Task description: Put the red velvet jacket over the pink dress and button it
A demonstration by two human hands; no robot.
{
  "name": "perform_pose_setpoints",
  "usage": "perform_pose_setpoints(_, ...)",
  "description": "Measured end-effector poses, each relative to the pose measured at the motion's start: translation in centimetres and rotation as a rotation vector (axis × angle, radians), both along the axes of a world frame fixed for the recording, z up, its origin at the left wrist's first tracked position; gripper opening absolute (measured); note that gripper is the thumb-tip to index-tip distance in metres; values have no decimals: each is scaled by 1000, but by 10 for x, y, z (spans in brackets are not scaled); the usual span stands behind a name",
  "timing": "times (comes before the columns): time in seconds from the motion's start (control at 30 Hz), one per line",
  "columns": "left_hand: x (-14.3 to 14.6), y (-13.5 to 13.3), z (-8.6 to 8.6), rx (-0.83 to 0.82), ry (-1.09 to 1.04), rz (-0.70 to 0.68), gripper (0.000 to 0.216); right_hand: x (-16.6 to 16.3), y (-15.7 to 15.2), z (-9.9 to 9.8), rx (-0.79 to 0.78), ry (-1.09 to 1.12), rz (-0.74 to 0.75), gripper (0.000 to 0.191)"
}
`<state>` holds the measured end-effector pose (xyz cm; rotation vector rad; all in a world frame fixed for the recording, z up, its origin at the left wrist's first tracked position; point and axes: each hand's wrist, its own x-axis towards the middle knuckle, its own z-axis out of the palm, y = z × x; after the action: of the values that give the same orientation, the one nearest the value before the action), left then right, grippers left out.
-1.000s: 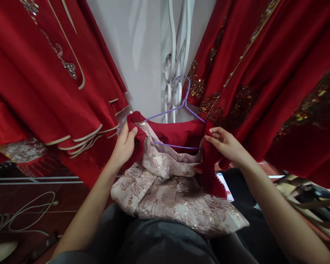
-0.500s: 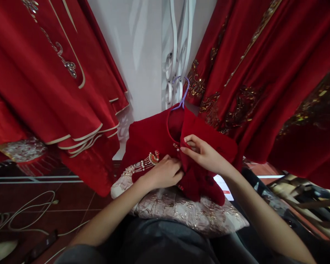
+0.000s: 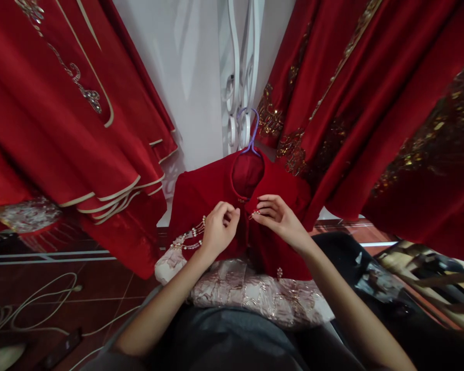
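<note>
A red jacket [image 3: 201, 188] with a round collar hangs on a purple hanger [image 3: 251, 135] and rests over a pale brocade cushion [image 3: 251, 296]. My right hand [image 3: 281, 220] pinches a small beaded fastener [image 3: 254, 214] at the jacket's front edge, the thumb below it and the fingers above. Just across the opening, my left hand [image 3: 220, 229] has its fingers curled in a pinch; what lies between the tips, if anything, is hidden. A beaded string ornament [image 3: 191, 237] hangs on the left front, partly behind that hand. Another small beaded piece [image 3: 280, 272] shows on the lower right front.
Red garments [image 3: 62, 103] hang at left, and red sequinned garments [image 3: 344, 103] at right. White scrollwork metal [image 3: 234, 67] carries the hanger. A pale cable [image 3: 34, 299] and a dark power strip [image 3: 64, 348] lie on the tiled floor at left.
My left hand has lifted from the lower front and moved up and left. The jacket's right front now lies flatter, with the collar more open. My right hand has moved slightly down.
</note>
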<state>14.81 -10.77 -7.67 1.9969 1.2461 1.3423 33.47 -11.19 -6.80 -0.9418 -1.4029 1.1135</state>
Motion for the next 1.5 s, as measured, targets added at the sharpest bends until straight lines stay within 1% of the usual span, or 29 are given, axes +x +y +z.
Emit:
perform_pose_setpoints(0.07, 8, 7, -3, -37, -58, 26, 7, -4, 2, -4, 33, 17, -25, 43)
perform_pose_setpoints(0.1, 11, 10, -4, -44, -64, 19, 6, -5, 4, -5, 49, 18, -33, 40)
perform_pose_setpoints(0.17, 17, 15, -7, -35, -61, 8, 16, -6, 7, -8, 67, 6, -31, 33)
perform_pose_setpoints(0.23, 21, 17, -9, -18, -57, 5, 20, -4, 10, -10, 66, -11, -16, 27)
perform_pose_setpoints(0.43, 27, 20, -11, 48, -19, 68, 20, 3, 13, -10, 19, -20, 2, 29)
perform_pose_setpoints(0.5, 30, 21, -13, 39, -28, 65, 19, 3, 14, -9, -4, -5, -3, 30)
perform_pose_setpoints(0.6, 35, 22, -18, -52, -173, 16, 11, 2, 14, -9, -48, 27, -14, 32)
perform_pose_setpoints(0.67, 39, 20, -20, -167, -319, -23, 8, 1, 13, -8, -81, 59, -10, 32)
perform_pose_setpoints(0.77, 42, 15, -18, -342, -457, -93, 20, 2, 12, -7, -118, 109, 21, 32)
perform_pose_setpoints(0.83, 41, 11, -13, -406, -494, -134, 28, 4, 13, -6, -130, 124, 54, 32)
perform_pose_setpoints(0.93, 36, 8, -3, -455, -519, -173, 36, 5, 15, -2, -140, 131, 94, 32)
perform_pose_setpoints(1.1, 26, 4, 10, -529, -509, -266, 32, 5, 18, -1, -171, 190, 133, 29)
perform_pose_setpoints(1.27, 21, 8, 13, -515, -421, -321, 20, 3, 17, -4, -185, 220, 141, 26)
perform_pose_setpoints(1.37, 19, 11, 9, -432, -363, -333, 18, 6, 17, -4, -181, 211, 138, 25)
perform_pose_setpoints(1.43, 16, 11, 5, -321, -298, -289, 17, 10, 18, -2, -158, 217, 111, 25)
perform_pose_setpoints(1.5, 13, 9, 2, -208, -224, -182, 13, 15, 18, 1, -133, 233, 61, 25)
